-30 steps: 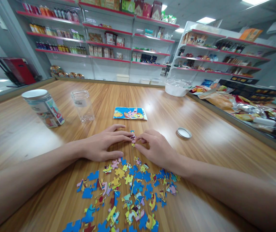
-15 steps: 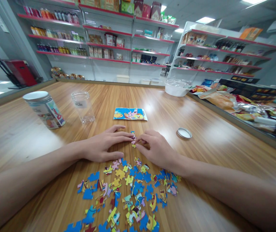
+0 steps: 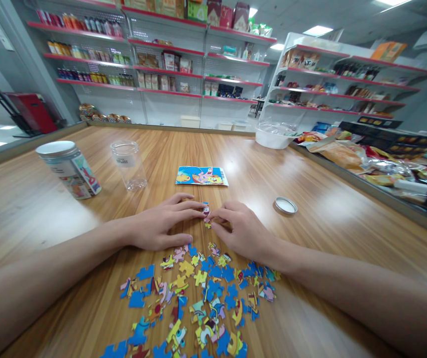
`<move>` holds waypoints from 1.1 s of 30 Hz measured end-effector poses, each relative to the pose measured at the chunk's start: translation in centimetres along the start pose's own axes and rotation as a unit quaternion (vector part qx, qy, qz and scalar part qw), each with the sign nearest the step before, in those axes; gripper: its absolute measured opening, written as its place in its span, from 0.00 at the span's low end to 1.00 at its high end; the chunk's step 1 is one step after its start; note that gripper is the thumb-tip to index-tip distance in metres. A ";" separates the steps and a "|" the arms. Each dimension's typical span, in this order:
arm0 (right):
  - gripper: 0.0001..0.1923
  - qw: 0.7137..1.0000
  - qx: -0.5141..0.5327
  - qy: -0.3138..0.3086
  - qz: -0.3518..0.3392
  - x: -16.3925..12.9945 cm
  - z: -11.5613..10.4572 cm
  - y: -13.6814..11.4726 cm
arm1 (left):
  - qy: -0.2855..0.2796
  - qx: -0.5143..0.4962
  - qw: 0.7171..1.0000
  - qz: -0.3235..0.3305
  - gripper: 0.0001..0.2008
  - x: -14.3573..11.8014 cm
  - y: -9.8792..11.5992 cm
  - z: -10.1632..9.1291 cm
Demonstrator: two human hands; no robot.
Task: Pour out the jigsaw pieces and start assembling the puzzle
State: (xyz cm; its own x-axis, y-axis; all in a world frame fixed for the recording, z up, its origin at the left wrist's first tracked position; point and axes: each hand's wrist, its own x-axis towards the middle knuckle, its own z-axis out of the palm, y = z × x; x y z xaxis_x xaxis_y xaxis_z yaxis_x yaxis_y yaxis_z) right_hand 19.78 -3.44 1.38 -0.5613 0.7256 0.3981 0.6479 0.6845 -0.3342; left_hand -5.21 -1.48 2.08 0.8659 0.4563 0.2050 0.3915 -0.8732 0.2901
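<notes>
Barely shifted since a second ago: left hand [image 3: 159, 226] and right hand [image 3: 241, 229] stayed pinched, fingertips closed on joined puzzle pieces [image 3: 206, 214] between them, seemingly pressed to table [image 3: 329, 219]; loose pieces [image 3: 198, 298] nearer the wrists.

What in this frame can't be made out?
Head view only:
- Joined puzzle pieces: mostly hidden between left hand and right hand; grip unclear.
- Loose pieces: cut off at the bottom edge.
- Clear jar label: too small.
- Shelf goods: too distant.

Two jars [image 3: 69, 169], one loose lid [image 3: 284, 205], one picture card [image 3: 201, 176]
</notes>
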 end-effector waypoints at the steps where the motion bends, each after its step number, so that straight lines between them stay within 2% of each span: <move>1: 0.09 1.000 0.006 0.000 0.004 0.0 0.0 0.0 | -0.002 0.001 1.000 -0.003 0.28 0.0 0.0 0.0; 4: 0.07 0.999 0.028 -0.002 0.023 0.2 0.0 0.0 | -0.001 0.010 1.000 -0.012 0.31 0.0 0.1 0.0; 11: 0.06 0.997 0.049 0.000 0.054 0.4 0.3 0.4 | -0.010 0.022 0.999 -0.024 0.31 0.0 -0.1 0.2; 20: 0.07 0.999 0.029 0.024 0.031 0.1 0.2 0.2 | -0.034 0.014 0.999 -0.038 0.33 0.0 0.2 0.1; 27: 0.05 0.999 0.023 0.030 0.023 0.2 0.2 0.1 | -0.030 0.009 0.999 -0.029 0.32 0.0 0.2 0.0; 33: 0.11 1.000 0.002 0.013 0.002 0.1 0.1 0.1 | -0.026 0.009 0.999 -0.024 0.32 0.0 0.2 0.1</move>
State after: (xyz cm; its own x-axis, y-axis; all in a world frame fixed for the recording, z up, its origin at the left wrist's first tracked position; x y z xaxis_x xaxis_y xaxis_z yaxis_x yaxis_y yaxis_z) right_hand 19.72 -3.28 1.32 -0.5449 0.7265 0.4187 0.6487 0.6816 -0.3386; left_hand -5.09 -1.66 2.05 0.8611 0.4881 0.1422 0.4376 -0.8540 0.2815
